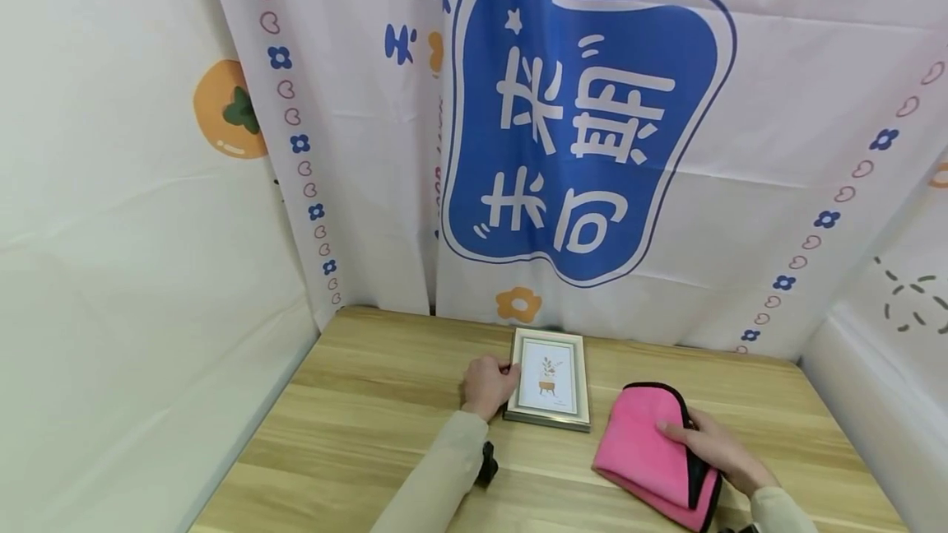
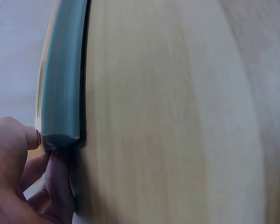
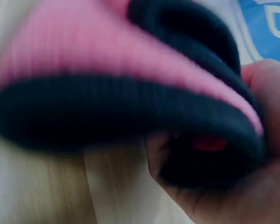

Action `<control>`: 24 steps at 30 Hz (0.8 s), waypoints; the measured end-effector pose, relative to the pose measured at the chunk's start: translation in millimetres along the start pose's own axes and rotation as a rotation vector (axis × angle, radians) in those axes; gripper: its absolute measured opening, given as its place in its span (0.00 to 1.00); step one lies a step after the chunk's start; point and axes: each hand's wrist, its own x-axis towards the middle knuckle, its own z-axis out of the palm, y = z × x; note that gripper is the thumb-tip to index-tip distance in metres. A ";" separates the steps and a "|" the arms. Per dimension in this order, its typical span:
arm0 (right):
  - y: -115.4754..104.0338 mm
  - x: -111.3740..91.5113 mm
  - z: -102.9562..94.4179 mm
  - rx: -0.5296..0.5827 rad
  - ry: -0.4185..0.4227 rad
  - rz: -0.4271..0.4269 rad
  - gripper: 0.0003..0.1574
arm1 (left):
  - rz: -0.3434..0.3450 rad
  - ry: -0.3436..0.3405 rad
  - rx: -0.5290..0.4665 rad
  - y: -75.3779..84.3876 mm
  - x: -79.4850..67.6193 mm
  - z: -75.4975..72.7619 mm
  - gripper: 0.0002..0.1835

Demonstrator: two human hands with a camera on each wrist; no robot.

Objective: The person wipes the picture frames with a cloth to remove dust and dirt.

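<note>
A picture frame (image 1: 548, 378) with a pale metallic border and a potted-plant print lies face up, or nearly so, near the back of the table. My left hand (image 1: 489, 387) grips its left side. In the left wrist view the thumb is at the upper face of the frame's edge (image 2: 61, 79), with curled fingers beneath its corner. My right hand (image 1: 714, 449) holds a folded pink cloth (image 1: 643, 442) with black edging, its thumb on top. The right wrist view shows the cloth's layers (image 3: 102, 51) blurred, with the hand wrapped around the fold; some fingers are hidden behind it.
The wood-grain table (image 1: 355, 426) reaches back to a white curtain (image 1: 385, 212) with a blue printed patch. White fabric walls stand along the left (image 1: 148, 286) and right (image 1: 859, 385) sides.
</note>
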 end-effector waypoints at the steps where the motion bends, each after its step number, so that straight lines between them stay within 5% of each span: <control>1: 1.7 1.1 -0.4 -0.030 -0.002 -0.016 0.52 | 0.000 0.001 0.001 0.0 0.3 0.3 0.11; 9: 1.8 6.1 5.0 -0.168 0.016 -0.118 0.43 | 0.001 -0.024 -0.036 0.4 -0.7 7.6 0.12; 16: 3.2 11.4 11.0 -0.433 0.203 -0.237 0.51 | -0.013 -0.049 -0.046 -2.3 -3.5 8.7 0.13; 24: 4.1 9.9 19.7 -0.483 0.253 -0.333 0.48 | -0.019 -0.045 -0.041 -6.6 -7.5 10.1 0.13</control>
